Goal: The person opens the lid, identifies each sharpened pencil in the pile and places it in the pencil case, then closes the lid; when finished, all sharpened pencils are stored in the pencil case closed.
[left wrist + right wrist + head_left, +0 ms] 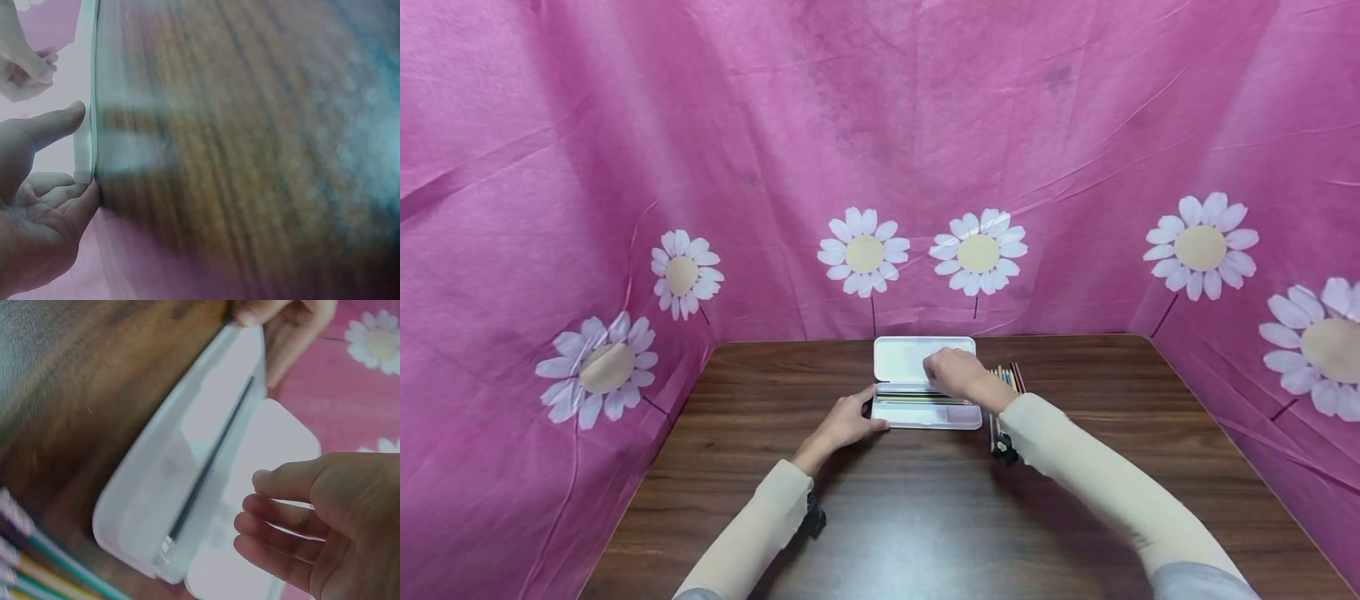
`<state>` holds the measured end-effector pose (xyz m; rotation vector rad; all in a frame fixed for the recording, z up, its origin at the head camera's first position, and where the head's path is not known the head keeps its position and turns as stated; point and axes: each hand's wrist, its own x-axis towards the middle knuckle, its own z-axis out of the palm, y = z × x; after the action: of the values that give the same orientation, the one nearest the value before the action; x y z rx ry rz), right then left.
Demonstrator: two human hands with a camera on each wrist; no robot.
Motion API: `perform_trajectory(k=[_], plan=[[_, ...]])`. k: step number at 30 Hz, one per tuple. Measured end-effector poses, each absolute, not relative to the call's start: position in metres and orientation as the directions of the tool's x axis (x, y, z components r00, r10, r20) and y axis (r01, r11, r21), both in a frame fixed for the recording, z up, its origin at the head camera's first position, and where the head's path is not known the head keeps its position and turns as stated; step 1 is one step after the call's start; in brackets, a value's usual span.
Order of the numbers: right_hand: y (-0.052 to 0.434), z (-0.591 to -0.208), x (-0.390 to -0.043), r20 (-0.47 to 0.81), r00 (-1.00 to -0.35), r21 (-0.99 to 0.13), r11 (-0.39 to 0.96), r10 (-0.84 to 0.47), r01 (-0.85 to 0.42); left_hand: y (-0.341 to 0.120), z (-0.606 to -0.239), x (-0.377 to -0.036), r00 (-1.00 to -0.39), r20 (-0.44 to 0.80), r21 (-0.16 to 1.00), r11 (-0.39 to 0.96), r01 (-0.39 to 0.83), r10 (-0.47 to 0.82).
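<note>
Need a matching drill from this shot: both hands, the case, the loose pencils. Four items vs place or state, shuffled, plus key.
Things:
1. left hand
2. right hand
3. case
4. loose pencils

Place or state:
A. white, open
B. on the table, just right of the case
C. gripping the left end of the case
D. over the case

Pairs: 1-C, 2-D, 3-A, 4-B

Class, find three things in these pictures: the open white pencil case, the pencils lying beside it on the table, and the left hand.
Pencil case (906, 416): head view, on its bare inside near the front edge.
Pencils (54, 577): right wrist view, on one pencil's shaft.
Left hand (846, 422): head view, on its back.
</note>
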<state>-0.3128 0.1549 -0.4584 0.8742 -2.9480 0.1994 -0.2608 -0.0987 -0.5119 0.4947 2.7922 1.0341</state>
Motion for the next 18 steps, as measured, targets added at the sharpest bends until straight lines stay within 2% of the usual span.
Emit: perform_trajectory(k=[10,18], plan=[[0.208,-0.436,-0.298,0.173,-0.85,-0.146,0.841,-0.497,-0.522,-0.099,-0.513,-0.26,-0.941,-0.02,0.644,0.724,0.247,0.338],[0.256,-0.437,-0.281,0.169,-0.891,-0.183,0.875,-0.421,-0.448,-0.098,-0.513,-0.26,-0.942,-0.016,0.644,0.724,0.247,0.335]])
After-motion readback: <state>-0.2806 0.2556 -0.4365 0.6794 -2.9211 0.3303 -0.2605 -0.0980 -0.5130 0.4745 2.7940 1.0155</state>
